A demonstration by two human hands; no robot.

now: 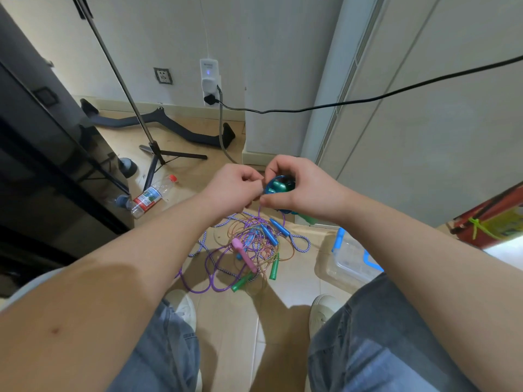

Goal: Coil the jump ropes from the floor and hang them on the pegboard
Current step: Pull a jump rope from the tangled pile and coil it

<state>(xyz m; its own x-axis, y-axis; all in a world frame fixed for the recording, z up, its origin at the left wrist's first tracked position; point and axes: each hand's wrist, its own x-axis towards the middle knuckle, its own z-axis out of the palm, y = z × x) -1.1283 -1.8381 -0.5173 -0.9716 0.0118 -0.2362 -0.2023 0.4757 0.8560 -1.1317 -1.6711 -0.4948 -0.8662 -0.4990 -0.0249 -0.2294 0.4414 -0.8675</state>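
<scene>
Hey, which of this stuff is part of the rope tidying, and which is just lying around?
For the job: coiled blue rope in the right hand, left hand pinching at it; tangled ropes on the floor.
Lying about: plastic bottle, tripod, clear box, black cable.

Both forearms reach forward over the floor; the right hand curls round a coiled blue jump rope with green handles tucked inside; the left hand pinches at the coil's left edge, just beside the right thumb; a thin strand hangs down from between them. Below lies a tangle of jump ropes, purple, striped and copper-coloured, with pink, blue and green handles; a clear storage box with blue latches sits to its right; a plastic bottle lies on its side left, near a tripod.
</scene>
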